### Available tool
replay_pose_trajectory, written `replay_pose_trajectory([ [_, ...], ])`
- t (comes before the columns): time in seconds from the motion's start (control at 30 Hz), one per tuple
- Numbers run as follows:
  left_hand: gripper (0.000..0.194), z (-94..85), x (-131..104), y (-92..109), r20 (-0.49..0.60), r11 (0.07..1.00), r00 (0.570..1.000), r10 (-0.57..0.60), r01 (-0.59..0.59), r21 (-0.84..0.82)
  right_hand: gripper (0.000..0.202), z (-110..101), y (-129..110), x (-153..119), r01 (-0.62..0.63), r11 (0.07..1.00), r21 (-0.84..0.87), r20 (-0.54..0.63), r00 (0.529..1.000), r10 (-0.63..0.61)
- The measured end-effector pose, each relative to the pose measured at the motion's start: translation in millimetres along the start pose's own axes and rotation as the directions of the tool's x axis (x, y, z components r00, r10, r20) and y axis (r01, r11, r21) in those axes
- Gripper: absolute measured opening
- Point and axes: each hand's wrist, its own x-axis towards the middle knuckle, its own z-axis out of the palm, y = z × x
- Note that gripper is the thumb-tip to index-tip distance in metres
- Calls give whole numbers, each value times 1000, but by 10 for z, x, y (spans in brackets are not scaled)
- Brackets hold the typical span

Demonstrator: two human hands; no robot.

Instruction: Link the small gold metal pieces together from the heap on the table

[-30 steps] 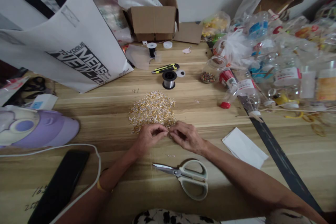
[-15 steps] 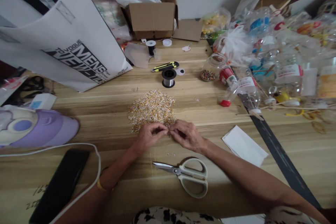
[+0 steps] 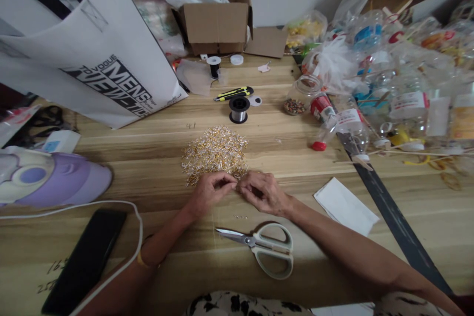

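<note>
A heap of small gold and silvery metal pieces [image 3: 215,153] lies mid-table. At its near edge my left hand [image 3: 213,190] is closed in a pinch of thumb and forefinger. My right hand [image 3: 264,191] pinches right beside it, the fingertips of both almost touching. Whatever sits between the fingertips is too small to make out. Just below the hands lies a short row of tiny metal bits [image 3: 241,217]. Nearer to me, scissors with pale handles [image 3: 274,252] rest with blades slightly apart, pointing left.
Beyond the heap are a spool of silvery wire [image 3: 239,109] and a yellow-black utility knife [image 3: 234,93]. A jar of beads [image 3: 295,105] and plastic bottles [image 3: 407,101] crowd the right. Folded white paper [image 3: 346,206] lies right; a black phone [image 3: 85,261] and white cable [image 3: 138,227] lie left.
The hands keep almost the same place, with the right fingers shifted very slightly. The whole view has moved a touch; nothing else visibly differs.
</note>
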Motion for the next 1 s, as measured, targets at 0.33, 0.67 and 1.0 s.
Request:
replay_pose_trajectory([
  [0.33,10,7,-10,-4,-9,1000,1000,20,-20,11,5,4,1,-2,-8,1000,-4,21,1000,8],
  [0.67,9,5,-9,15,-13,999,999,34,-33,29,6,4,-7,16,-2,1000,-1,0,1000,2],
  [1.0,10,1,-14,17,-1,998,999,44,-44,38,7,1,-16,23,-20,1000,8,4,1000,20],
])
